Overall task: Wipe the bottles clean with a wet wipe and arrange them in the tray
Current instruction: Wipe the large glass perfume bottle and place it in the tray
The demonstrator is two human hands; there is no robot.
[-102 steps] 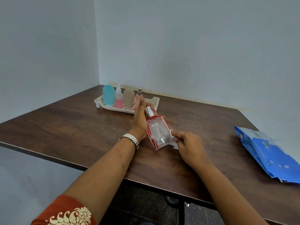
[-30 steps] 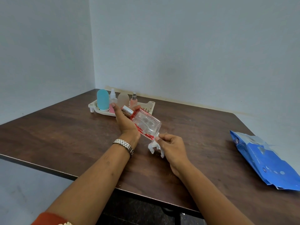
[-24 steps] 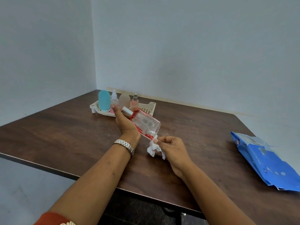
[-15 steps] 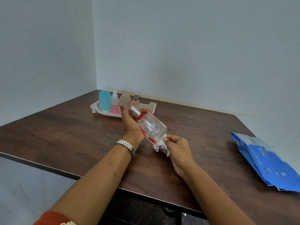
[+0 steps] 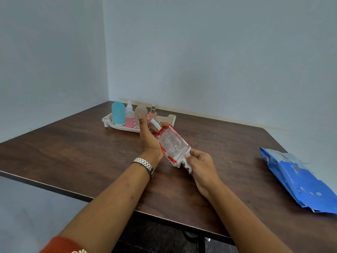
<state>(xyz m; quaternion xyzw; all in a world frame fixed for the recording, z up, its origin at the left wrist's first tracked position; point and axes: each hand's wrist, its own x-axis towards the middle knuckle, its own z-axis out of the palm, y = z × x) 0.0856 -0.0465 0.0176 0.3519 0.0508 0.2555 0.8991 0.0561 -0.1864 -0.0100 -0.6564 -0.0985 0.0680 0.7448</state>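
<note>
Left hand (image 5: pixel 148 138) holds glass bottle (image 5: pixel 172 145); right hand (image 5: pixel 201 166) presses wipe (image 5: pixel 186 164) underneath.

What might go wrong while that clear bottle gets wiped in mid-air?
The clear bottle is tilted above the table, gripped by the left hand near its cap; damp from the wet wipe, it might slip and fall. Placing it in the tray might topple the four bottles crowded there.

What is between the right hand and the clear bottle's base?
A crumpled wet wipe, which the right hand holds against the clear bottle; head view.
</note>
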